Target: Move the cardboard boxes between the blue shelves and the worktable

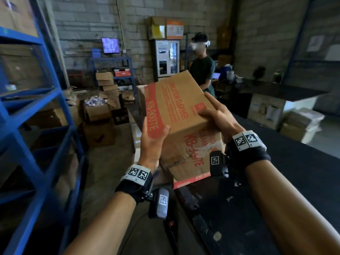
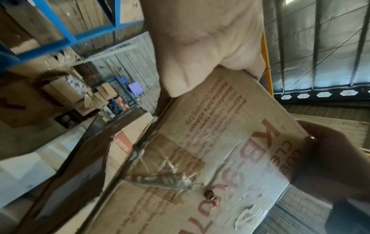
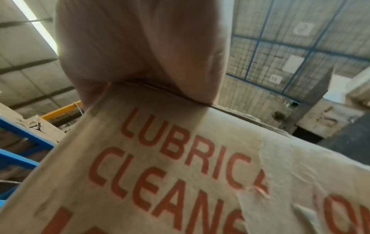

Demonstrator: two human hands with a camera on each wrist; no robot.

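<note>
The left hand point(image 1: 153, 142) and right hand point(image 1: 219, 115) grip opposite sides of 1 cardboard box point(image 1: 176, 107) at frame centre, tilted, seemingly to balance its weight in transit between the blue shelves point(image 1: 36, 111) at left and the worktable point(image 1: 294, 181) at right.

Blurred blue shelves point(image 1: 36, 111), contents indistinct

Box top, head view: the cardboard box point(image 1: 176, 105) reads "CLEANER" in red, with "KB-900TE" on its red band.
Box front, head view: "KB-" in red, the rest lost under torn tape.
Box side, left wrist view: "Manufacture name", "Manufacture address", "Address", large "KB-"; the finer print is blurred.
Box face, right wrist view: "LUBRIC…" above "CLEAN…", cut short by tape.
</note>
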